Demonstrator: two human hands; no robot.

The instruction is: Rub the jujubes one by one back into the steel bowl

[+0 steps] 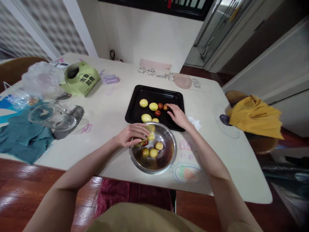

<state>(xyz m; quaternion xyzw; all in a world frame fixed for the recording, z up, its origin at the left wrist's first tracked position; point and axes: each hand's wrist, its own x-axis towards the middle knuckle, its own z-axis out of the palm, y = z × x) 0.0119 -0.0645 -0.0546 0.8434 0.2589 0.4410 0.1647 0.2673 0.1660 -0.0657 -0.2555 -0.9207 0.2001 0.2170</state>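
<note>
My left hand (132,133) reaches over the near-left rim of a shiny metal bowl (170,161). Its thumb and fingers close around a small reddish fruit (144,142) inside. Several yellow and brownish round fruits (154,152) lie in the bowl around it. Over a black baking tray (135,111) behind the bowl is my right hand (177,115), its thumb and fingers apart. Its fingertips are at a mottled red-yellow fruit (165,107). Two dark red fruits (157,113) sit just left of that one, and several yellow fruits (146,118) rest farther left on the tray.
At the left stand a clear glass jug (51,116), a teal cloth (25,138), a green tissue box (82,77) and a plastic bag (41,80). A crumpled white tissue (194,123) lies beside the tray. A yellow cloth (256,117) hangs over a chair at the right.
</note>
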